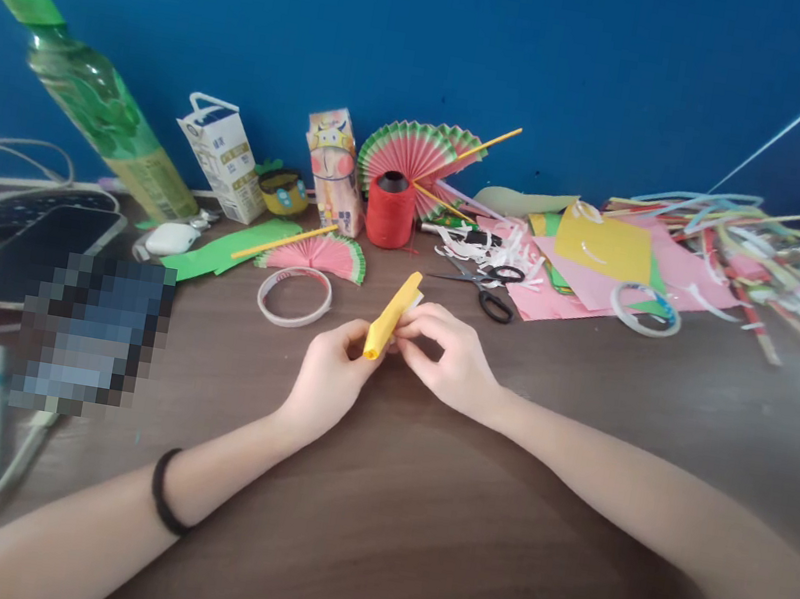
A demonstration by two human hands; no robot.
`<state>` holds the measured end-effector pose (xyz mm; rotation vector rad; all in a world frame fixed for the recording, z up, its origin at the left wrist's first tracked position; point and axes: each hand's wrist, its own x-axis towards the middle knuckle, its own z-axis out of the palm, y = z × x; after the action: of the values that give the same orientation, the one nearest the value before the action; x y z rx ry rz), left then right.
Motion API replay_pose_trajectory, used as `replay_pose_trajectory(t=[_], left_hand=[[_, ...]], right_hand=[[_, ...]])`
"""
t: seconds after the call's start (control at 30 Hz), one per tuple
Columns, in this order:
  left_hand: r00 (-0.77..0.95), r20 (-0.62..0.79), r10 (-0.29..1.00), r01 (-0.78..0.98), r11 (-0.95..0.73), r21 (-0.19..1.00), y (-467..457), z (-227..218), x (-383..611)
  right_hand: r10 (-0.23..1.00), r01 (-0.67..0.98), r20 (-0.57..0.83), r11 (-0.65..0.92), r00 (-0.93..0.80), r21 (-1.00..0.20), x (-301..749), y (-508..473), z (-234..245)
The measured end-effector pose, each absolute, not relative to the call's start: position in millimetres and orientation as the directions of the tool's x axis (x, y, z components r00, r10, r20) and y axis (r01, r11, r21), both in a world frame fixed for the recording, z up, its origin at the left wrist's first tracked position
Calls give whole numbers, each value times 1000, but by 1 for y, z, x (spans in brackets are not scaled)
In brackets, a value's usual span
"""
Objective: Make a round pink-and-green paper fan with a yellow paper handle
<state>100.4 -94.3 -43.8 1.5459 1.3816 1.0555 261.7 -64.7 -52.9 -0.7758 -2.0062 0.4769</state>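
A yellow paper roll [391, 319] is held up above the middle of the brown table, tilted with its near end showing a rolled edge. My left hand [334, 370] grips the roll from the left near its lower end. From the right, my right hand [447, 358] pinches at the roll's side, where a small whitish strip shows between fingers and paper. Black-handled scissors [497, 290] lie just beyond my right hand. Left of the roll, a ring of tape [294, 297] rests flat on the table.
Along the blue wall stand a green bottle [104, 106], cartons [221, 155], a red thread spool [390, 212] and a pleated paper fan [412, 155]. Coloured paper sheets [606, 246] and a second tape roll [645, 310] lie at right. A phone [95, 332] with a cable lies left.
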Motion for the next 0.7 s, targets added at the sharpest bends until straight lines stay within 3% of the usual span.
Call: replay_pose_trajectory(t=[0.7], left_hand=[[59,80,995,341,-95,935,-93,-46,100]], right_hand=[[668,348,626,744,-402,-571,260,-63,-57]])
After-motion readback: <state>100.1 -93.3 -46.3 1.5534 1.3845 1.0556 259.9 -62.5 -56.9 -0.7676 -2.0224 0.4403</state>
